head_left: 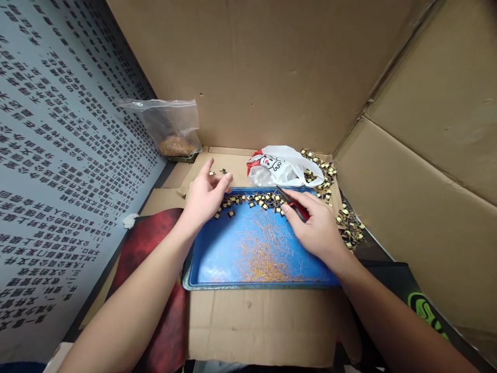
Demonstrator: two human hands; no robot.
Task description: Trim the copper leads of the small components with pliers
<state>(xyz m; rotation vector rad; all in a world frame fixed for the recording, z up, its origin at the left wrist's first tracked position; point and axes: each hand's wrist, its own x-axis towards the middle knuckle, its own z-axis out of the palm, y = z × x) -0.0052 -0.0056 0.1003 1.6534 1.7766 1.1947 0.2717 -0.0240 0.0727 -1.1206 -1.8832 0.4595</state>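
Observation:
My left hand (206, 194) hovers over the far left corner of a blue tray (221, 248), fingers apart with nothing visible between them. Wire cutters (298, 206) with red and black handles lie in the grip of my right hand (320, 223), their dark tip pointing to the far left. Small black-and-yellow coil components (264, 201) with thin wire legs line the tray's far side, close to the tip. Clipped copper-coloured wire bits (267, 261) are scattered over the middle and near part of the tray.
A white plastic bag (285, 166) lies behind the tray. More components (349, 228) are heaped along the right. At the back left stands a clear zip bag (176, 134) with copper-coloured contents. Cardboard walls (272, 77) enclose the back and right; a red-black mat (145, 243) lies left.

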